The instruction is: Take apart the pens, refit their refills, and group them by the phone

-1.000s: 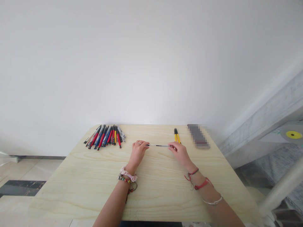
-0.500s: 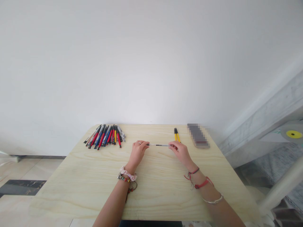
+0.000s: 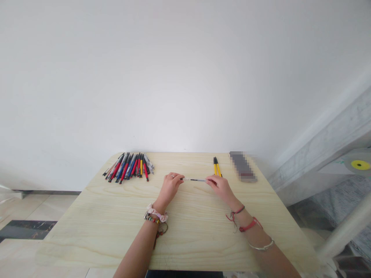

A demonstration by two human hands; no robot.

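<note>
A thin pen refill [image 3: 197, 180], a see-through tube with a black stretch along it, lies level between my two hands above the table. My left hand [image 3: 170, 186] pinches its left end between thumb and fingers, where a dark bit shows at the fingertips. The right end sits in the closed fingers of my right hand [image 3: 220, 187], and what else may be in that palm is hidden. Just beyond my right hand, two yellow pens with black ends [image 3: 216, 166] lie side by side, their near ends close to my knuckles.
At the table's back left is a pile of red, blue, yellow, black and clear pens [image 3: 127, 168]. A blurred-out phone-like object [image 3: 243, 168] lies at the back right. The wooden table [image 3: 116, 224] meets a white wall [image 3: 179, 77] behind.
My hands have come slightly closer together, so a little less of the refill shows between them. The pens and the blurred object have stayed put.
</note>
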